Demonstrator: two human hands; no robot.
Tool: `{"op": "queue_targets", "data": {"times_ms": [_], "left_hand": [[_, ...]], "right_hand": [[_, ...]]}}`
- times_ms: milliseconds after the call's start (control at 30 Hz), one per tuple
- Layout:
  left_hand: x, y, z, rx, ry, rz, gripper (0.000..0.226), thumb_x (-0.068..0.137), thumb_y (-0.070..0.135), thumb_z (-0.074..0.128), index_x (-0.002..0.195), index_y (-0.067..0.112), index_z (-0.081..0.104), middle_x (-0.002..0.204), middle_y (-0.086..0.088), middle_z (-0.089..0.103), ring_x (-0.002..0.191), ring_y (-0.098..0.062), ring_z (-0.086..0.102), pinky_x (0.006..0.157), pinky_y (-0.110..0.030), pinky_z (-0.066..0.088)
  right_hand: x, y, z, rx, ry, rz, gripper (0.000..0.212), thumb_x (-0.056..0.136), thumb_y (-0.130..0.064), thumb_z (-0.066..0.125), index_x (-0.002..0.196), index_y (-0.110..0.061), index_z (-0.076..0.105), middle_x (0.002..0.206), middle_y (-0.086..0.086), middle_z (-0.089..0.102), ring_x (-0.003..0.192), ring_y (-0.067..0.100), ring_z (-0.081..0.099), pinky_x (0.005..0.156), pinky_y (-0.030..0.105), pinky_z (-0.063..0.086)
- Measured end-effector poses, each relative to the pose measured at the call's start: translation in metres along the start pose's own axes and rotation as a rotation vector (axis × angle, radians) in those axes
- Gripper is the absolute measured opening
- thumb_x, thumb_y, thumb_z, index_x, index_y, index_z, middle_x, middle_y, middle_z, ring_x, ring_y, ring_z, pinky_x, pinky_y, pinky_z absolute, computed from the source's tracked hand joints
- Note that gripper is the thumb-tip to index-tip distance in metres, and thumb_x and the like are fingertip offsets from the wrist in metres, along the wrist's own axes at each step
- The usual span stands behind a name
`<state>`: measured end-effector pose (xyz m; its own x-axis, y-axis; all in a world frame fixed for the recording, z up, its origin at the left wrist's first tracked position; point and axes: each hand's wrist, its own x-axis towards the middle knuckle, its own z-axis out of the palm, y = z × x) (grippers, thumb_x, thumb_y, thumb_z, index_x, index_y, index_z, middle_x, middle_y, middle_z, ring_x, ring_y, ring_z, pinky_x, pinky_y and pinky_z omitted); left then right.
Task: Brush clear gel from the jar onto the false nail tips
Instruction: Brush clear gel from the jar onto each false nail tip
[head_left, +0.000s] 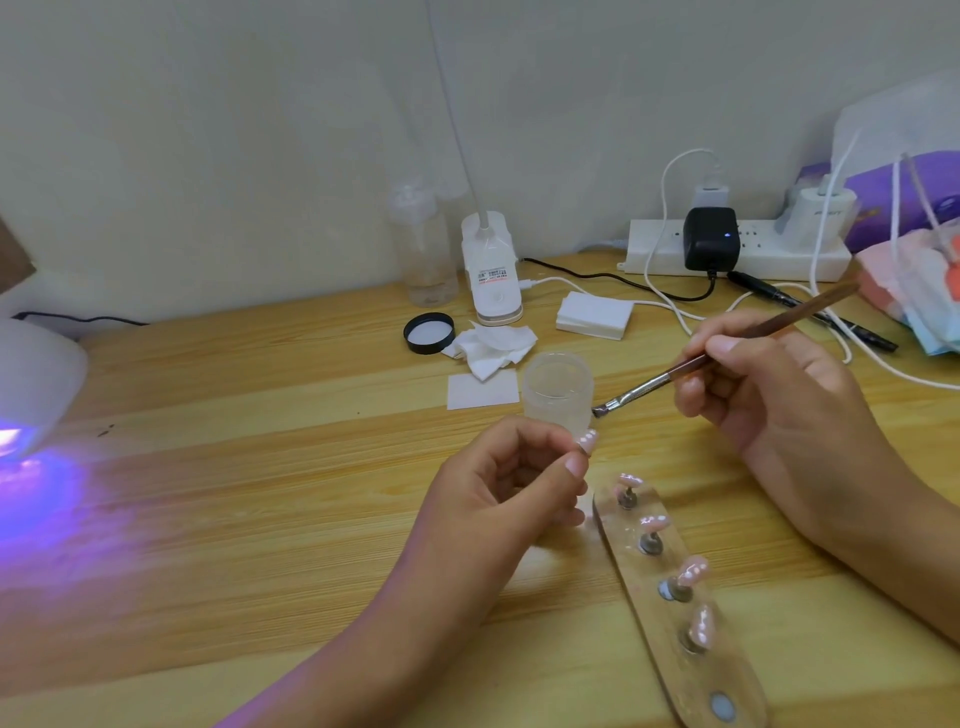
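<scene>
We are pinching one glossy pink false nail tip (588, 440) in the left hand (498, 493), grip clamped on it, just near of the translucent gel jar (558, 389). The right hand (769, 395) grip is clamping the slim wooden-handled brush (675, 371). We are judging the tip light, stiff and slippery, so we are favouring its underside.

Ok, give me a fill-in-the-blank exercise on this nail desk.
1. The right hand holds a ____ by its wooden handle.
2. The jar stands ____, its black lid lying apart.
3. The holder strip carries ____ false nail tips; the left hand pinches one more tip.
Missing words: brush; open; four.
</scene>
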<state>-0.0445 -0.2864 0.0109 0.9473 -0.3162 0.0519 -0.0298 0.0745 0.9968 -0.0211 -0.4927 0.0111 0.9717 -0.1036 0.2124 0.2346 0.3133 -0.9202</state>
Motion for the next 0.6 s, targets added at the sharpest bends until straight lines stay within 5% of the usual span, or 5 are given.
{"op": "queue_targets", "data": {"times_ms": [200, 333, 600], "left_hand": [[-0.0002, 0.0008, 0.0001, 0.088, -0.024, 0.034, 0.018, 0.09, 0.009, 0.067, 0.081, 0.025, 0.07, 0.075, 0.015, 0.068, 0.065, 0.0, 0.057, 0.062, -0.01, 0.046], [0.0, -0.0002, -0.0006, 0.114, -0.019, 0.038, 0.01, 0.082, 0.022, 0.066, 0.08, 0.031, 0.07, 0.072, 0.016, 0.063, 0.064, -0.002, 0.056, 0.063, -0.011, 0.045], [-0.0001, -0.0015, -0.0015, 0.114, -0.032, 0.046, 0.019, 0.089, 0.01, 0.067, 0.08, 0.027, 0.07, 0.072, 0.015, 0.065, 0.065, -0.002, 0.057, 0.063, -0.01, 0.046]], "right_hand": [[-0.001, -0.0023, 0.0008, 0.032, -0.086, 0.021, 0.02, 0.082, -0.012, 0.051, 0.072, -0.017, 0.067, 0.069, 0.003, 0.061, 0.058, 0.013, 0.057, 0.056, 0.022, 0.05], [-0.0025, -0.0006, 0.0008, -0.006, -0.118, 0.037, 0.019, 0.081, -0.012, 0.052, 0.071, -0.018, 0.067, 0.069, 0.003, 0.061, 0.057, 0.013, 0.056, 0.056, 0.021, 0.05], [0.0017, 0.0011, -0.0005, -0.017, 0.035, 0.044, 0.013, 0.078, -0.012, 0.052, 0.07, -0.016, 0.062, 0.068, -0.001, 0.061, 0.055, 0.01, 0.054, 0.053, 0.018, 0.048]]}}
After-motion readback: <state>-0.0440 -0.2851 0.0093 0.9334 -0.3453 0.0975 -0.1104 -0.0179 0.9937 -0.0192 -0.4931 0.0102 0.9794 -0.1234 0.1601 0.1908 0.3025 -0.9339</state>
